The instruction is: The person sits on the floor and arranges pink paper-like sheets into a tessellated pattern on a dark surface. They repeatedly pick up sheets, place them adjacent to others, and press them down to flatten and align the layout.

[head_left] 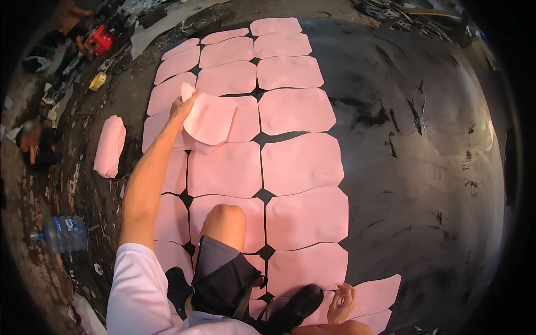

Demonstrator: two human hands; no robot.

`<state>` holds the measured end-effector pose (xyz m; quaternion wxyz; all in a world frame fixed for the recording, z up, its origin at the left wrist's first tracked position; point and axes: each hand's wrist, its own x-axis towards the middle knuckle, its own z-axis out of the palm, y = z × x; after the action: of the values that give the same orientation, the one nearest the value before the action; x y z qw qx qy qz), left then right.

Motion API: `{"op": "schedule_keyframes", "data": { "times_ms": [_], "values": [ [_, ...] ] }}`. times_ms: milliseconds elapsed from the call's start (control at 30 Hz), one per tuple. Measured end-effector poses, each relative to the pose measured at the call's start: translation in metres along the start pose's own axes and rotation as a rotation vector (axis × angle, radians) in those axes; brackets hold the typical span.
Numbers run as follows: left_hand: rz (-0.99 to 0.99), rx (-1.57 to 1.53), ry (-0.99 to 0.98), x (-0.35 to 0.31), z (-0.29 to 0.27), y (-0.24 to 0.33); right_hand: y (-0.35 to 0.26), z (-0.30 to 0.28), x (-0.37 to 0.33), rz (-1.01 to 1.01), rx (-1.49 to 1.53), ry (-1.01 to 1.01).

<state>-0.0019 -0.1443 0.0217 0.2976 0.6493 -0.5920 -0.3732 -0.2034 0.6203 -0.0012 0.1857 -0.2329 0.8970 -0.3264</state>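
My left hand [183,110], at the end of a stretched arm, is closed on the edge of a few curled pink sheets [214,118]. They look thin and flexible, and how many there are I cannot tell. They hang over other pink sheets [224,167] of the same kind, laid flat in rows with notched corners and small dark gaps. Down at the lower right, my right hand [341,304] is loosely curled with its fingers apart. Its fingertips are by the corner of a flat pink sheet [307,268]; whether they touch it I cannot tell. No object shows in it.
A large dark sheet [413,184] with black smudges lies under and right of the rows. Left are a pink roll [110,146], a large blue water bottle [65,234], a yellow item [97,82] and a red crate [100,40]. My black shoe [296,307] rests on the sheets.
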Motion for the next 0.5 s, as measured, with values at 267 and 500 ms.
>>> {"op": "schedule_keyframes", "data": {
  "times_ms": [267,500],
  "values": [
    [0.279,-0.39,-0.286,-0.2,0.041,0.115,-0.025,0.022,0.061,0.238,0.594,-0.174],
    [-0.119,-0.939,-0.589,-0.449,0.101,0.134,-0.084,-0.004,0.206,0.183,1.743,-0.441]
  ]
}}
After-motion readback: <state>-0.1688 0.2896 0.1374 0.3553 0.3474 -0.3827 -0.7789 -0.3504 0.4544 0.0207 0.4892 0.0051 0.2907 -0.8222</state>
